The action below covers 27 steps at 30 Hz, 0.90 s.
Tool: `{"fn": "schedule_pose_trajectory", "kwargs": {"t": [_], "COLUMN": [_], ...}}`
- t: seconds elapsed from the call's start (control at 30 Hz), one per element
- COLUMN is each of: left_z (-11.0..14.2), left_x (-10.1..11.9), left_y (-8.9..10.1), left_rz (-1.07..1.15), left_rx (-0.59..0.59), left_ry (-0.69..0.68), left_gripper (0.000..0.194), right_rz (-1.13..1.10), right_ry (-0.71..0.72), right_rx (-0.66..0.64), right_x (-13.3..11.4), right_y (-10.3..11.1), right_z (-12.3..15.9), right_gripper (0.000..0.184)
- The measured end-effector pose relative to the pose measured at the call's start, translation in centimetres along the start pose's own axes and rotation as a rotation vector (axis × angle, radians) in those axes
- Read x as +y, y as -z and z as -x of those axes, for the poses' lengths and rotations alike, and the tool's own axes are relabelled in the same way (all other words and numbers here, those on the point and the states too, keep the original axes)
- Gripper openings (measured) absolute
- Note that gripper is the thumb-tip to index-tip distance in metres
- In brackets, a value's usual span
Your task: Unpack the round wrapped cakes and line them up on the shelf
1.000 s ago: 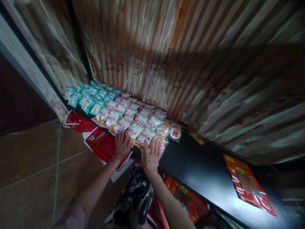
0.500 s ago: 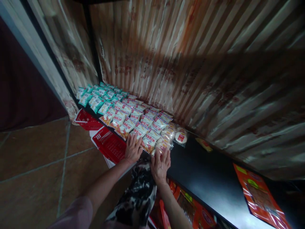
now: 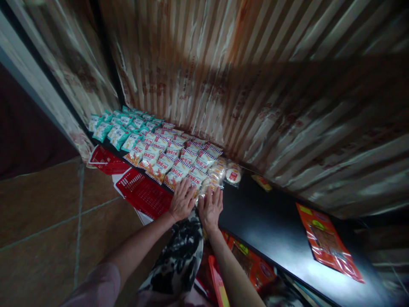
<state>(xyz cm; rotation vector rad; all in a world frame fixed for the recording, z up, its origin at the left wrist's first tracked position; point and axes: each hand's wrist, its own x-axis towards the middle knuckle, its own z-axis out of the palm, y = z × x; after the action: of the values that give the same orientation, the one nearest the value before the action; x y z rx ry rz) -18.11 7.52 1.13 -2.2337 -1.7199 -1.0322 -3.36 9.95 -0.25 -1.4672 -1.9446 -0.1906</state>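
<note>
Rows of small snack packets lie on a black shelf (image 3: 271, 230). The white and red packets (image 3: 179, 160) fill the middle, the teal packets (image 3: 119, 128) the far left end. My left hand (image 3: 182, 199) lies flat, fingers spread, on the front edge of the white and red packets. My right hand (image 3: 211, 207) rests beside it, fingers stretched out, against the clear-wrapped round cakes (image 3: 217, 175) at the right end of the rows. Neither hand grips anything.
A red-orange flat packet (image 3: 326, 243) lies alone on the shelf's right part. Red plastic baskets (image 3: 140, 194) stand on the tiled floor (image 3: 41, 226) below the shelf's left end. More orange packets (image 3: 246, 264) sit on a lower level. Striped wrapped sheets (image 3: 239, 85) back the shelf.
Both hands have shifted a little to the right along the shelf's front edge and now lie closer together. The camera swung slightly; the packets look more tightly lined up.
</note>
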Motion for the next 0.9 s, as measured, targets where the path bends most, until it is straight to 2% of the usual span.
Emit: {"fn": "schedule_pose_trajectory", "kwargs": {"t": [0.1,0.2,0.3,0.43,0.63,0.73,0.9], "left_z": [-0.5,-0.7,-0.6,-0.7,-0.6,-0.6,-0.8], "left_x": [1.6,2.0,1.6,1.3,1.3,1.4,1.3], "left_y": [-0.5,-0.5,-0.3,-0.8,-2.2,-1.9,-1.0], "left_rz": [0.033,0.037,0.027,-0.02,-0.042,-0.036,-0.07], "left_rx": [-0.09,-0.145,-0.112,-0.046,-0.069,-0.055,-0.067], "left_ry": [-0.029,-0.036,-0.056,0.008,0.043,0.055,0.067], "left_gripper": [0.046,0.044,0.046,0.05,0.049,0.051,0.054], "right_rz": [-0.001,-0.005,-0.009,-0.007,0.033,0.049,0.076], "right_ry": [-0.001,-0.007,-0.024,-0.033,-0.005,-0.014,0.056], "right_rx": [-0.011,-0.042,-0.036,0.004,-0.076,-0.077,0.001], "right_x": [0.3,0.4,0.6,0.9,0.6,0.5,0.5], "right_y": [-0.3,-0.3,-0.2,0.0,-0.2,-0.2,-0.1], "right_z": [0.0,0.2,-0.1,-1.1,-1.7,-1.5,-1.7], "right_gripper": [0.048,0.046,0.047,0.049,0.045,0.045,0.047]}}
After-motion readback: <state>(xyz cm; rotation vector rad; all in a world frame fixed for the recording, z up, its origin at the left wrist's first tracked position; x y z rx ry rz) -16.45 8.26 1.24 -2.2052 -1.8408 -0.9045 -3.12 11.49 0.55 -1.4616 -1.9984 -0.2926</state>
